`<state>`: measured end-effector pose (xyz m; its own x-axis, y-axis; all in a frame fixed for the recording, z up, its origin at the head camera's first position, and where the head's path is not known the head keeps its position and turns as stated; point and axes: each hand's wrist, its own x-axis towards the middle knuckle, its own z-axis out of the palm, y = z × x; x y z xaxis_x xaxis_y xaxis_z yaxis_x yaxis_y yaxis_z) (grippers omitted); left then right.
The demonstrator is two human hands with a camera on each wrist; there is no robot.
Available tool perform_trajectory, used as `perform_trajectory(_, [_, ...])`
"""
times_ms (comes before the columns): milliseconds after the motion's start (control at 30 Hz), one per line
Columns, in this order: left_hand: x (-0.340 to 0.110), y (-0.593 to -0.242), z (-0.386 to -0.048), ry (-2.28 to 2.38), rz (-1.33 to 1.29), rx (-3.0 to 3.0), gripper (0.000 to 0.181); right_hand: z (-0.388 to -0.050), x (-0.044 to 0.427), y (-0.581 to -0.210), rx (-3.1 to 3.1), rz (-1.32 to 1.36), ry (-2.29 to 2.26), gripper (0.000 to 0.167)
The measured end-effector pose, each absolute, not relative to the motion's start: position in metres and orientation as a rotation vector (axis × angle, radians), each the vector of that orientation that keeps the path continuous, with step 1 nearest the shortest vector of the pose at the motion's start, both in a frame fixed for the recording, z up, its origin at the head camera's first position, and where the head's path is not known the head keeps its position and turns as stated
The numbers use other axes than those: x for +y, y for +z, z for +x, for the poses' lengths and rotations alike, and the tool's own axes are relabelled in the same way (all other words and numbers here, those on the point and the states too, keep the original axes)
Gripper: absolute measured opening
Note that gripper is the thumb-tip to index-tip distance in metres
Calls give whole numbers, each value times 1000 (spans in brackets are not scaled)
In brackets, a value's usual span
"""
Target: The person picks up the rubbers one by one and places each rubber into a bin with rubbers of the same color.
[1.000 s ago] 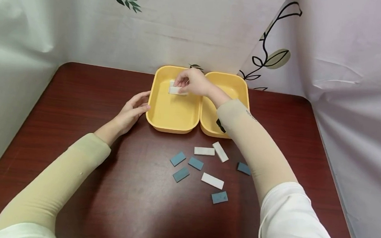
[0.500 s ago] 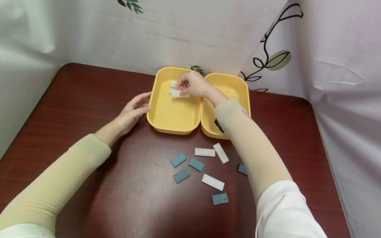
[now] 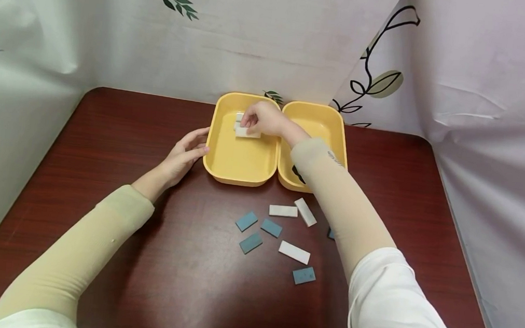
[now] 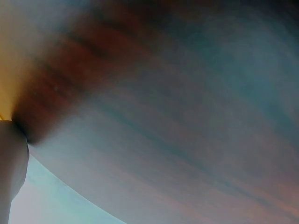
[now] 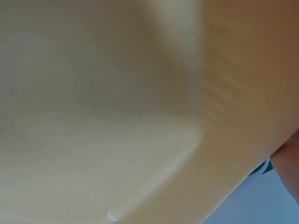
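Note:
My right hand (image 3: 266, 118) pinches a white rectangular block (image 3: 248, 132) inside the left yellow tray (image 3: 238, 178). Just behind it, more white blocks (image 3: 239, 116) lie on the tray floor, partly covered by my fingers. My left hand (image 3: 182, 156) rests against the tray's left outer wall, its thumb at the rim and its fingers extended. The right wrist view holds mostly a blurred yellow tray wall (image 5: 243, 93). A blurred tabletop fills much of the left wrist view, with a bit of finger (image 4: 11, 163) at its edge.
A second yellow tray (image 3: 340, 134) adjoins on the right, a black object (image 3: 298, 175) in it partly behind my sleeve. On the dark red table lie white blocks (image 3: 294, 252) and several blue ones (image 3: 251, 243). A patterned white curtain (image 3: 264, 39) stands behind.
My right hand has shifted slightly toward me inside the left tray with the white block, uncovering more of a block behind it. The left hand stays at the tray's side.

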<state>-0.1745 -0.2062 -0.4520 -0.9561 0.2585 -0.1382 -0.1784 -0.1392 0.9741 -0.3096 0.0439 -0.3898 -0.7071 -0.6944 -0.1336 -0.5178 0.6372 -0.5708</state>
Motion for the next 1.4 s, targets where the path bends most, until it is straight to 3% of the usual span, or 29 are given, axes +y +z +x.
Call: perform_trajectory(1400, [-207,-454,-175,2158,104,1868,61,-307,39,-395,2502,-1015,-577,16])
